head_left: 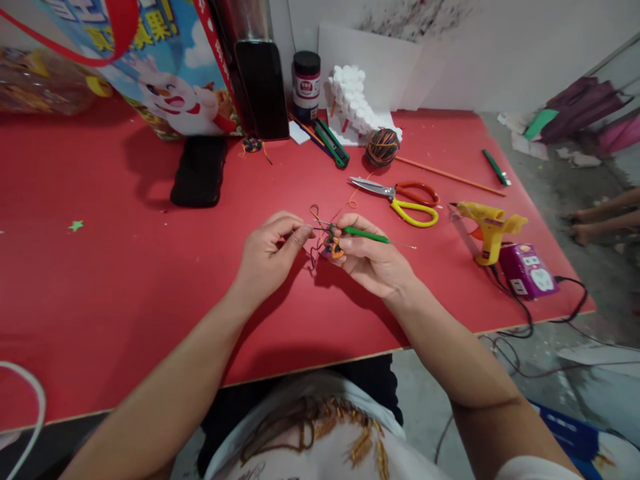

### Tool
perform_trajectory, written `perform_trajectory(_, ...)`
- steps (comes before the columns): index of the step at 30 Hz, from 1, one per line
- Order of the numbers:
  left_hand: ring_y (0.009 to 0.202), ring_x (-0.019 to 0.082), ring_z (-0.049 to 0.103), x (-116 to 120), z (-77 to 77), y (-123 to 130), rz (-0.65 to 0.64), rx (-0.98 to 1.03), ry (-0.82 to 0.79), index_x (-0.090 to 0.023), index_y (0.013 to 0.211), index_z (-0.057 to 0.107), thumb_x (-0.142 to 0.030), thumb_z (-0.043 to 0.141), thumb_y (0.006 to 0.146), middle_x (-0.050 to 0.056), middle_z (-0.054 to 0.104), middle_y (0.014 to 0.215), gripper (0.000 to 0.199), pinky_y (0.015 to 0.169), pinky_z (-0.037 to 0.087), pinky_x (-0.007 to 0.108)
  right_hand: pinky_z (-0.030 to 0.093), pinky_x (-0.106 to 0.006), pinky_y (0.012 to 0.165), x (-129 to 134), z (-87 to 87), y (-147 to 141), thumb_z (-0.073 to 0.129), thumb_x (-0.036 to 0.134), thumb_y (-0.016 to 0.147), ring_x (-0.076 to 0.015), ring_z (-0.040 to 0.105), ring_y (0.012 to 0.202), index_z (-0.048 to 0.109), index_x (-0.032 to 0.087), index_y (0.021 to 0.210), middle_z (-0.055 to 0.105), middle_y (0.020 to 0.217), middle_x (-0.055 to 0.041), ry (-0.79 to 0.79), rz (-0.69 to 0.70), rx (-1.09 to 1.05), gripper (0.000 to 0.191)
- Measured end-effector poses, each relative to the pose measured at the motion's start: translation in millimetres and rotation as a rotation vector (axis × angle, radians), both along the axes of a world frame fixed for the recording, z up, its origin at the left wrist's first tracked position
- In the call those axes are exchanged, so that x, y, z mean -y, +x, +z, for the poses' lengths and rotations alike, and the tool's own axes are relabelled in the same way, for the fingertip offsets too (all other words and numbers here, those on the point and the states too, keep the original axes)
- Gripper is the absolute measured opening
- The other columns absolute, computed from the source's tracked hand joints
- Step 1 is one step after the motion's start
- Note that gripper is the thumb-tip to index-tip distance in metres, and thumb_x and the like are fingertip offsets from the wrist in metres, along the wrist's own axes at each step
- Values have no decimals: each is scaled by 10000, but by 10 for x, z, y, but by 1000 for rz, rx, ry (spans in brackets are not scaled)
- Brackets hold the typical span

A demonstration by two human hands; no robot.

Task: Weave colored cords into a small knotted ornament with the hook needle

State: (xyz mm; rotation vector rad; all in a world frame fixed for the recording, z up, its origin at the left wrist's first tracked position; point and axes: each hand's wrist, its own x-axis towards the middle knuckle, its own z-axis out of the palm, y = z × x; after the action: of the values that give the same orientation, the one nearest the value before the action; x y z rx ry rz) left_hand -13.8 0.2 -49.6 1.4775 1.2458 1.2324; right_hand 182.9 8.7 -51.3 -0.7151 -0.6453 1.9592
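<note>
Above the red table, my right hand [373,257] is closed around a green-handled crochet hook [367,234] and a small multicoloured crochet piece [333,248]. The hook lies roughly level, one thin metal end pointing toward my left hand. My left hand [277,247] pinches yarn between thumb and forefinger, just left of the piece. Loose yarn loops [315,212] hang around the work. Beyond my hands sits a ball of variegated yarn [383,147], and a strand trails from it. Scissors [395,193] with one red and one yellow handle lie close to my right hand.
A yellow glue gun [487,227] and a purple power box [529,270] with cords stand at the right. Behind are a green cutter [331,143], a dark jar [306,87], a white model [353,100], an upright phone [263,90], a black case [199,171] and a gift bag [175,73].
</note>
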Motion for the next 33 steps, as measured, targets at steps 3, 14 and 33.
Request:
perform_trajectory(3,989,205,683,9,20,17,-21,42,10,-211,822,814,-322,763,945,68,772,993,173,912,503,307,611,-233,731,-5,-9,-2,921,135,683,-83,664,748,744,213,914,706,864,44,42,-15,20,301)
perform_trajectory(14,676,81,595,67,-19,92,-196,512,-498,-143,798,766,-291,963,738,9,702,763,254,665,466,195,577,-256,746,19,-46,-47,945,188,698,-115,668,811,735,240,924,714,894,26,222,-134,207,313)
perform_trajectory(33,516,28,250,31,57,8,-476,902,-1028,-122,850,699,-136,851,731,-44,336,668,193,439,143,131,624,-316,929,89,-66,9,882,186,833,-159,725,1004,754,275,1068,755,1071,-14,440,-64,249,282)
